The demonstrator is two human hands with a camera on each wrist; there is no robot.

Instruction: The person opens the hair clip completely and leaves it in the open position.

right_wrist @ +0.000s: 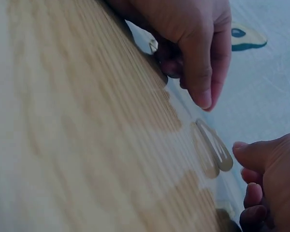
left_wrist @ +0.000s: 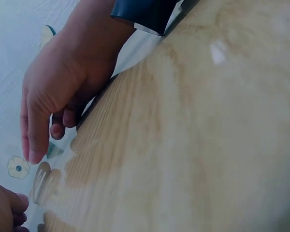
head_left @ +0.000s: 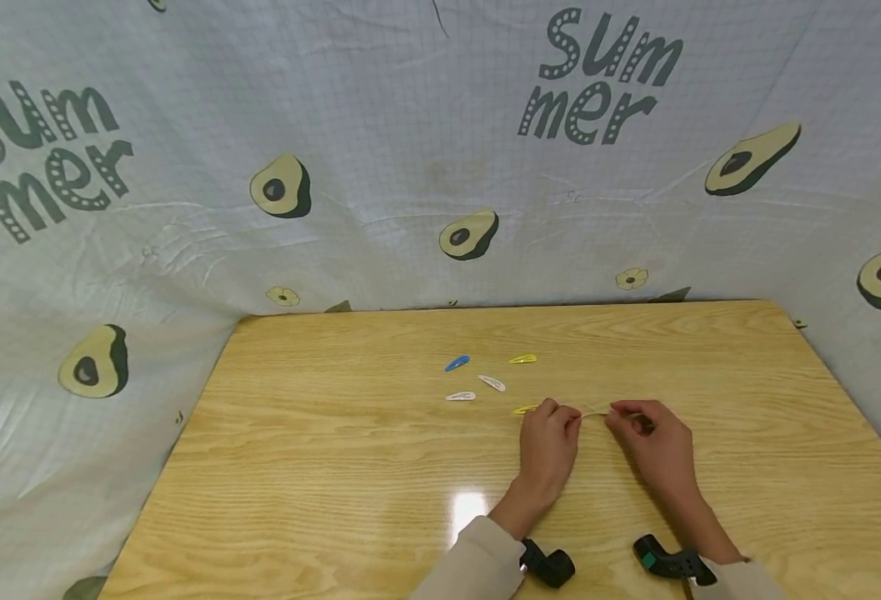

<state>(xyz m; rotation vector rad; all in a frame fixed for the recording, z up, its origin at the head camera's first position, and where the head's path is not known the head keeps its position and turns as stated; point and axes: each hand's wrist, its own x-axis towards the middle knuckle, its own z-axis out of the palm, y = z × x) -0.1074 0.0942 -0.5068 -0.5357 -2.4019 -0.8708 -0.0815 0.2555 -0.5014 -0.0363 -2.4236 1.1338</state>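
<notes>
In the head view, a thin, pale yellowish metal hair clip (head_left: 596, 413) is between the two hands, over a light-brown wooden table (head_left: 320, 467). The left hand (head_left: 548, 446) is at 8 o'clock from it and the right hand (head_left: 658, 446) at 4 o'clock; the thumb and forefinger of each are brought close together at its ends. About 9 o'clock lie a white clip (head_left: 461, 397) and a yellow clip (head_left: 525, 410), and about 10 o'clock a blue clip (head_left: 458, 363), a pinkish-white clip (head_left: 492, 384) and another yellow clip (head_left: 523, 359). On the whitish cloth (head_left: 380, 108) with avocados, "SUM MER" can be read at 12 and 10 o'clock, in dotted dark letters.

In the left wrist view, the hair clip is at 8 o'clock of the picture, its wide end just beside the left fingertips.

In the right wrist view, the right hand is at 12 o'clock from the clip, its thumb and forefinger together, and the left at 4 o'clock. I cannot tell whether either hand grips it.
</notes>
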